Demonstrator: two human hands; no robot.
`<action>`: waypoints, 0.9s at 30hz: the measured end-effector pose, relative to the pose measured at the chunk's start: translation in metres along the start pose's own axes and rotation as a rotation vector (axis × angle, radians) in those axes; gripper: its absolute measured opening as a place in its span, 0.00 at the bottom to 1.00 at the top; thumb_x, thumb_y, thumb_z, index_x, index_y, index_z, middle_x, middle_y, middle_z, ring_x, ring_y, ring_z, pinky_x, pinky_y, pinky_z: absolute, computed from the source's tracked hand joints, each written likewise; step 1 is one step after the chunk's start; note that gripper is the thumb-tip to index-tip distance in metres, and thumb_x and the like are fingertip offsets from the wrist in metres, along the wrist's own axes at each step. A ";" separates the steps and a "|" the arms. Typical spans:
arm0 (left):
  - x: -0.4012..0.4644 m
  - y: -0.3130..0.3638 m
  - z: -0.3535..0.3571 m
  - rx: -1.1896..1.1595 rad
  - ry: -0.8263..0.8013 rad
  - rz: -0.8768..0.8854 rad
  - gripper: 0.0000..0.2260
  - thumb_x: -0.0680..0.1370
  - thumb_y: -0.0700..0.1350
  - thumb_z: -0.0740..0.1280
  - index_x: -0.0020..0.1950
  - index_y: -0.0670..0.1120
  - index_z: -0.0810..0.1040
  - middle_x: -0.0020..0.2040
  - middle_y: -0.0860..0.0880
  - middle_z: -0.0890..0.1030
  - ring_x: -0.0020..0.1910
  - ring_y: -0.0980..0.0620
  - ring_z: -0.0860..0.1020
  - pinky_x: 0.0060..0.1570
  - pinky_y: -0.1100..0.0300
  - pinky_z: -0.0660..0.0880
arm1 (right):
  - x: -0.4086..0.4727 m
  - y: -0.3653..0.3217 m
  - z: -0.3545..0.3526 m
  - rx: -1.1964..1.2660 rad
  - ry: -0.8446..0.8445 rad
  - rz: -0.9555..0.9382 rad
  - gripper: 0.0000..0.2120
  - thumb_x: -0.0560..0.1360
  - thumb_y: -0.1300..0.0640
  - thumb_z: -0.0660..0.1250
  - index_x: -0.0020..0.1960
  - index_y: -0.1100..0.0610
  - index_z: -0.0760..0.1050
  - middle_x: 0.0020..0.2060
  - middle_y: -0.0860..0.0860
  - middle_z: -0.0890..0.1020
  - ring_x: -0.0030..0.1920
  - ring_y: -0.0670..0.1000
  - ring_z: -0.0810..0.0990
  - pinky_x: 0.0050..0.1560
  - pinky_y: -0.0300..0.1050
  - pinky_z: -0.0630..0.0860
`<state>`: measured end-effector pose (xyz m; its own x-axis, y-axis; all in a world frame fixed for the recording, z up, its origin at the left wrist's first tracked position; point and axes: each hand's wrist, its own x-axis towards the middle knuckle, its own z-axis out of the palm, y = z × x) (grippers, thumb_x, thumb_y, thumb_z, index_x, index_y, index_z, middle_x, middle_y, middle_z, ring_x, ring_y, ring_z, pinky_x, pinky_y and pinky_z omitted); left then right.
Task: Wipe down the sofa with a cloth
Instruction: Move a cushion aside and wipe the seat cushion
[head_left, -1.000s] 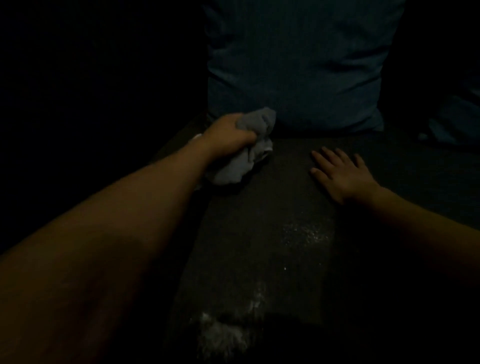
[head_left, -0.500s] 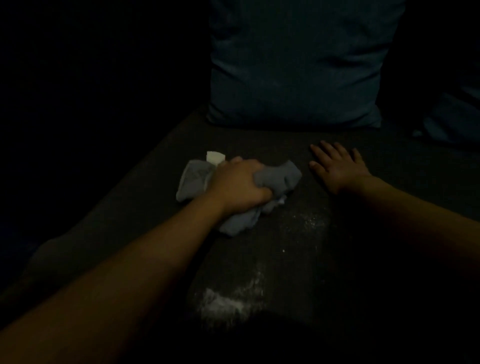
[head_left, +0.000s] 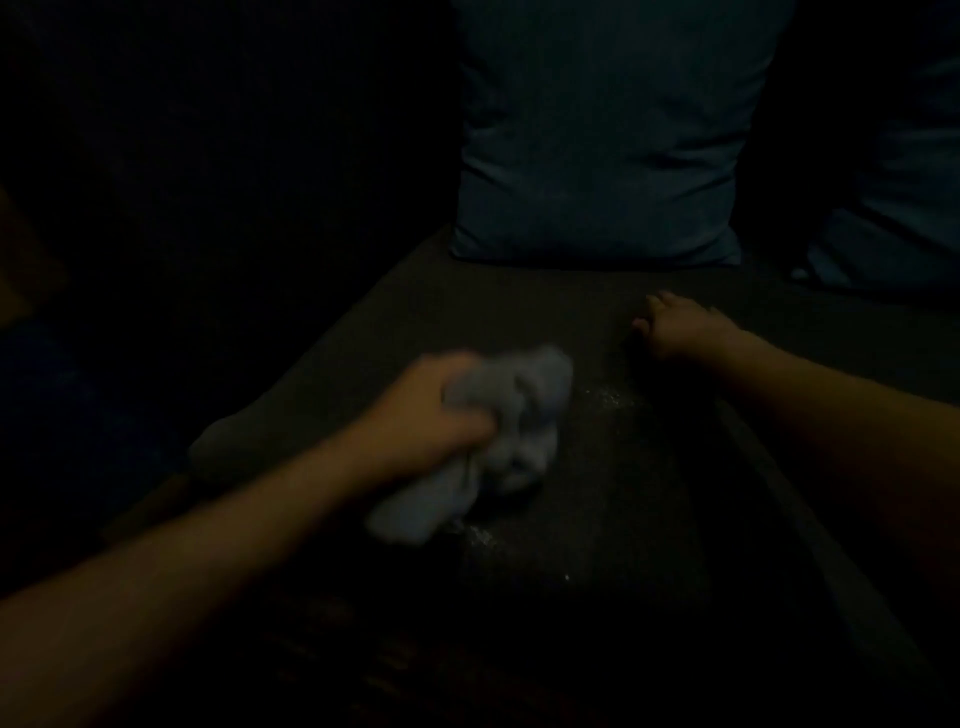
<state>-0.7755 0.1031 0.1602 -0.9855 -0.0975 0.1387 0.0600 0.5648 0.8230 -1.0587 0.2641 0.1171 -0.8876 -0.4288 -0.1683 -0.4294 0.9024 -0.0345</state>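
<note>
Left hand (head_left: 431, 415): I am gripping a bunched pale grey cloth (head_left: 498, 441), fingers curled round its near-left part, and I am pressing it against the dark sofa seat (head_left: 415, 317). The hand and the cloth are blurred, so I cannot tell the lie of each finger. Cloth: it is spilling out to the right of my left hand and trailing back toward me below the wrist, lying on the seat between my two hands, nearer the left one. Right hand (head_left: 680, 327): I am resting it on the seat, beyond and to the right of the cloth, well apart from my left hand; the fingers are looking drawn in and are holding nothing, though the dim light is leaving their exact curl unclear. White specks (head_left: 605, 397): a light scatter is lying on the seat just to the right of the cloth, between it and my right forearm; a second faint scatter (head_left: 480, 540) is lying just beside the cloth's nearest end. Blue cushion (head_left: 608, 140): it is standing upright against the sofa back, beyond both hands, its lower edge meeting the seat. Second cushion (head_left: 904, 218): it is showing partly, in deep shadow, beyond and to the right of my right hand. The surroundings to the left of my left arm are too dark to tell.
</note>
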 end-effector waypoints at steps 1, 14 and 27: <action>0.028 -0.001 -0.009 -0.018 0.086 -0.016 0.11 0.66 0.43 0.70 0.47 0.49 0.76 0.41 0.54 0.80 0.35 0.68 0.76 0.39 0.71 0.73 | -0.002 0.002 0.002 -0.003 -0.002 0.006 0.28 0.81 0.44 0.51 0.77 0.55 0.51 0.77 0.55 0.52 0.76 0.57 0.53 0.73 0.59 0.53; 0.130 -0.085 0.000 0.782 0.107 -0.386 0.27 0.71 0.61 0.65 0.69 0.56 0.68 0.66 0.48 0.70 0.65 0.43 0.67 0.62 0.45 0.64 | 0.017 0.021 0.042 -0.050 -0.177 -0.001 0.28 0.82 0.43 0.48 0.78 0.51 0.45 0.78 0.52 0.45 0.77 0.56 0.47 0.73 0.62 0.48; -0.062 -0.002 0.062 0.333 -0.094 -0.203 0.18 0.60 0.62 0.66 0.48 0.60 0.72 0.48 0.54 0.74 0.49 0.49 0.76 0.50 0.54 0.75 | -0.050 -0.019 0.002 0.127 -0.111 0.048 0.18 0.79 0.51 0.58 0.67 0.56 0.69 0.62 0.58 0.73 0.57 0.57 0.75 0.60 0.54 0.72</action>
<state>-0.7241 0.1589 0.1160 -0.9832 -0.1677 -0.0723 -0.1771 0.7781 0.6027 -1.0060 0.2686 0.1242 -0.8795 -0.3846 -0.2802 -0.3565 0.9226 -0.1473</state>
